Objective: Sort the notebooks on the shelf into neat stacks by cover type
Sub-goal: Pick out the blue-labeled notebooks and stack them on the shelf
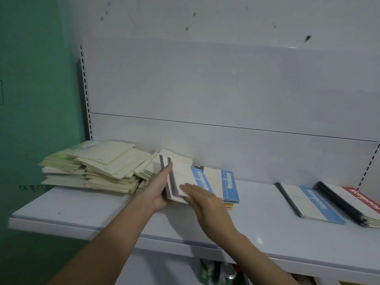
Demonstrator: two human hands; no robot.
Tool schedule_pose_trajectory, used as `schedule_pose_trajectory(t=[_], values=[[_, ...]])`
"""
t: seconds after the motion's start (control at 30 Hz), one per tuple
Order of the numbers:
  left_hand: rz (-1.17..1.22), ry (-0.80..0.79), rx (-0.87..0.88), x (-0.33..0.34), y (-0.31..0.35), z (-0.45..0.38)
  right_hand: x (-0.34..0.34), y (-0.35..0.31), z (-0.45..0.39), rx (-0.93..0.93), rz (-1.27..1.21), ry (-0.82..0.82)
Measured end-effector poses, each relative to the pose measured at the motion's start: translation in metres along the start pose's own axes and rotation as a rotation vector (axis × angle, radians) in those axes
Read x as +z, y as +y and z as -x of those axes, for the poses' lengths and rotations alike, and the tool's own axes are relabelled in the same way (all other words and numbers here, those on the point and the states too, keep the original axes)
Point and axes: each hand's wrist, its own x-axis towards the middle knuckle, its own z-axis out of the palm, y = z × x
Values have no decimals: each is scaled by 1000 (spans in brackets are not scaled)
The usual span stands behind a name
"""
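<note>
1. Our left hand [162, 190] has its grip around the spine edge of a few blue-band notebooks [181, 182]; our right hand [202, 199] rests flat on top, fingers straight.
2. They're probably thin, floppy and slick, so we'd take the spine edge. The blue-band stack [224, 186] sits just right of the grip on the shelf [267, 223].

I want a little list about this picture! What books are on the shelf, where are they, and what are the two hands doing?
left pile: messy heap of pale cream notebooks at the shelf's left end
middle: blue-banded notebooks lying flat
right: a blue-banded stack, then a red-banded stack at the edge of view
left hand: grips tilted grey-spined notebooks from the left side
right hand: fingers straight, pressing flat on those notebooks
shelf: white, with a white back panel
below the shelf: green packets, too blurry to name
</note>
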Motion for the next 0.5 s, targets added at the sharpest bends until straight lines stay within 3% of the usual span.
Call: schedule_pose_trajectory(t=[0.07, 0.13, 0.23, 0.3, 0.4, 0.5], values=[[-42, -11, 8, -2, -1, 2, 2, -4, 2, -92, -22, -109], [-64, 31, 50, -8, -1, 1, -4, -5, 1, -59, -106, -200], [-36, 67, 90, -18, 1, 2, -16, 10, -8, 196, -234, -43], [-21, 65, 100, -22, 4, 5, -19, 32, -19, 386, -176, 70], [-39, 57, 120, -26, 8, 10, -13, 66, -25, 508, 117, -188], [-48, 58, 130, -31, 10, 11, 1, 85, -21, 459, 285, -467]])
